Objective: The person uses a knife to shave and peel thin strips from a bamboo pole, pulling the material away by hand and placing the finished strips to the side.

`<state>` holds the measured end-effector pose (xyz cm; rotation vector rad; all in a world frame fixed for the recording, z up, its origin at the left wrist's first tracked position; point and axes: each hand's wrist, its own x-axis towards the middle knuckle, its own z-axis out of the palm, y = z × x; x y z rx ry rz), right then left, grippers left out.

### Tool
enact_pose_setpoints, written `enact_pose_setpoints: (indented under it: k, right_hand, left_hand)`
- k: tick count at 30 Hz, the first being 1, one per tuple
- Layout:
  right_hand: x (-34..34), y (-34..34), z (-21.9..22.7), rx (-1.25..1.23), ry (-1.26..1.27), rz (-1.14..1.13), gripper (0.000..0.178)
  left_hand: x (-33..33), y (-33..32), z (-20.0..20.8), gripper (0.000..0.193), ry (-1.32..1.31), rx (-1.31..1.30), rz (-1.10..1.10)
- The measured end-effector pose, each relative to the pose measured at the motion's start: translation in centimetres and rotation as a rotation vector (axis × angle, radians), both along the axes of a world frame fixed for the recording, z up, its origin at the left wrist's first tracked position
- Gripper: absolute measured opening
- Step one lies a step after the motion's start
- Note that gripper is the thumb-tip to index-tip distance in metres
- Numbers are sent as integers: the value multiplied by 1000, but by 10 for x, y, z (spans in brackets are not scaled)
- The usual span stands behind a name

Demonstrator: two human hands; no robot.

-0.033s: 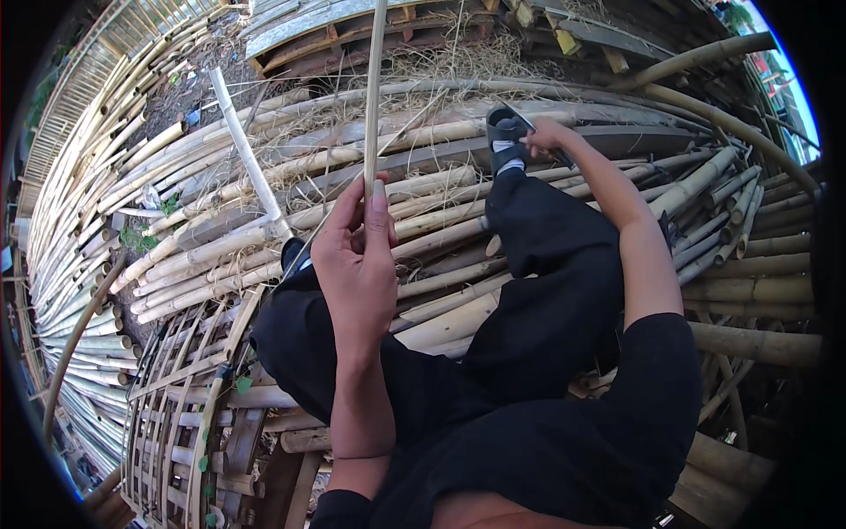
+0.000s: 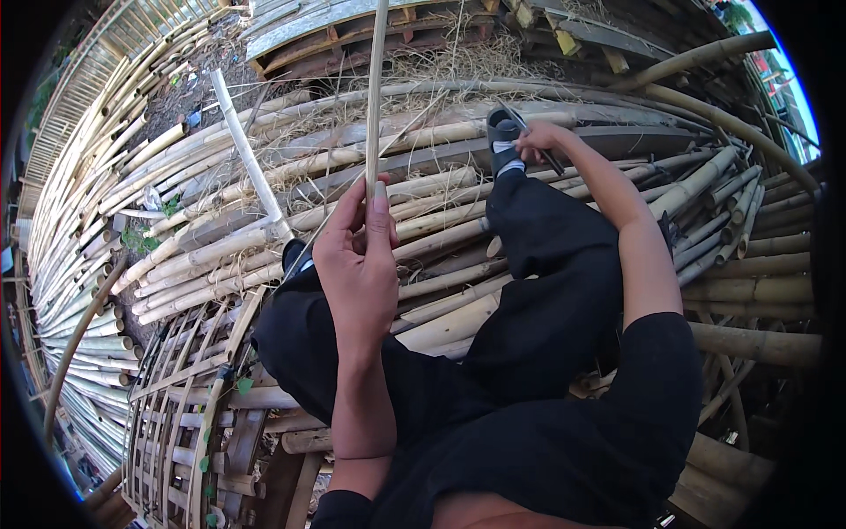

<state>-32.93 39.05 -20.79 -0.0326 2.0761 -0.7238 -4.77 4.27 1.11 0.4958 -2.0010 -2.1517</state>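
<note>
My left hand [image 2: 357,256] is closed round the lower end of a long, split bamboo strip [image 2: 374,97], thumb along one side. The strip rises upright past the upper edge of the view. Farther off to the right, my right hand [image 2: 539,141] grips a slim dark knife [image 2: 552,162], its narrow blade pointing up and left over my sandalled right foot [image 2: 504,137]. The knife is well apart from the strip. Part of its handle is hidden by my fingers.
Bamboo poles [image 2: 432,212] lie beneath my legs, with a larger pole stack [image 2: 75,264] at left. A pale flat slat [image 2: 247,154] slants near my left foot. Wooden pallets [image 2: 370,40] stand at the far side among shavings [image 2: 476,66]. A bamboo lattice [image 2: 176,397] is at lower left.
My right hand has turned slightly, tilting the knife so that its handle end sits a little farther left. My left hand and the bamboo strip look almost still.
</note>
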Motion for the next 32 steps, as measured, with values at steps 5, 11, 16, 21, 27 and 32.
enact_pose_setpoints:
  k: [5, 11, 16, 21, 27, 32]
  right_hand:
    - [3, -22, -2, 59, 147, -18, 24]
    - [-25, 53, 8, 772, 877, 170, 26]
    - [-3, 5, -6, 61, 311, -96, 25]
    - [-1, -10, -13, 173, 287, 21, 27]
    - [-14, 8, 1, 616, 664, 181, 33]
    - [-6, -11, -25, 395, 388, 20, 34]
  left_hand:
    - [-3, 3, -6, 25, 14, -18, -18]
    - [-4, 3, -6, 25, 37, -21, -20]
    - [-2, 2, -8, 25, 34, -23, -17]
    - [-4, 5, -7, 25, 34, -13, -18]
    - [-3, 2, -8, 26, 31, -24, -16]
    - [-1, 0, -2, 25, 22, -1, -14]
